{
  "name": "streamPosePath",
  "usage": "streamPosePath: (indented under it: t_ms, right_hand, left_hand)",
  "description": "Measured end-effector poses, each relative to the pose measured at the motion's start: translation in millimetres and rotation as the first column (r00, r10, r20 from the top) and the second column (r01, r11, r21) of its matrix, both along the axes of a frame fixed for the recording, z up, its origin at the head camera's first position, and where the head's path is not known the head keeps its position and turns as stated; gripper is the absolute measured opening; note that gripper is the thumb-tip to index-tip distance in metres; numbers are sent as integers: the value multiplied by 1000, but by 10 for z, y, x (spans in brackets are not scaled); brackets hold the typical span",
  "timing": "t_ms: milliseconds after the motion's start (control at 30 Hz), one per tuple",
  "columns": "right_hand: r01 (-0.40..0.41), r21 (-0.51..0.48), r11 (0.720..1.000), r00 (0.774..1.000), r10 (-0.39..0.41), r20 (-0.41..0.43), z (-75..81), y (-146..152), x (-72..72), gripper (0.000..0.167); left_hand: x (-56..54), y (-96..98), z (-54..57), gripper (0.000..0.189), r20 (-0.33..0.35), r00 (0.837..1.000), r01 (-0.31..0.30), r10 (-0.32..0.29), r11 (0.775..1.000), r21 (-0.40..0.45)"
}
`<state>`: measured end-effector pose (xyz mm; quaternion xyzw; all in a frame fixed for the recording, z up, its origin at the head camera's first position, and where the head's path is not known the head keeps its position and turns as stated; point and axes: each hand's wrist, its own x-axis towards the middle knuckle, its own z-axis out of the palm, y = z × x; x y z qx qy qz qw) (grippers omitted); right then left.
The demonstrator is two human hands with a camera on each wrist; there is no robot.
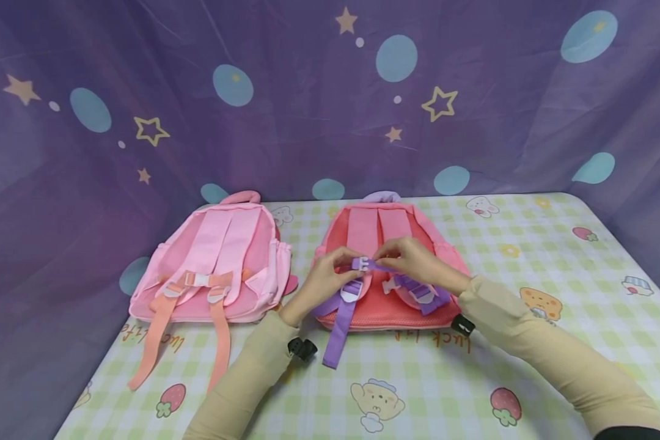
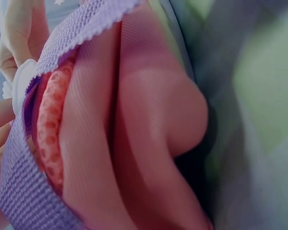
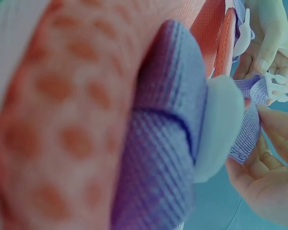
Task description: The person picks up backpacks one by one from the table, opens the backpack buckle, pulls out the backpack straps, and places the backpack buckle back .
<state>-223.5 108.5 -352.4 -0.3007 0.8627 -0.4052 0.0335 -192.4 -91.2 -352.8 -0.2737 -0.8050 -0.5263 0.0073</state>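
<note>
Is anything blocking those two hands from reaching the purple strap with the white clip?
Nothing visible is: the left hand and the right hand both pinch the purple strap beside its white clip, over the pinkish-red backpack.

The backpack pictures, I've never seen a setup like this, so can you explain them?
There's no machine here, just a person's bare left hand and right hand. The wide picture looks forward and down from the head; the two close-ups are taken from the left and right wrists. On the green and white checked cloth lie a light pink fabric backpack and, to its right, a coral and pink fabric backpack. Over the second, both hands pinch a purple woven strap bearing a white plastic buckle piece.
</note>
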Motion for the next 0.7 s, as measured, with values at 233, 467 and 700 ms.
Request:
streamPosePath:
  t_ms: [233,467,700]
  right_hand:
    - [-8,-12,1000,1000,8,15,10,9,2,14]
    - [4,-4,1000,998,-3,58,3,57,-15,17]
    - [8,28,1000,998,-10,67,-15,114,-22,19]
  left_hand:
    - [24,3,-1,22,-59,998,16,-16,1000,4]
    - [30,-8,-14,24,-80,997,9,-8,1000,13]
    - [38,-18,-7,24,-84,996,8,-6,1000,14]
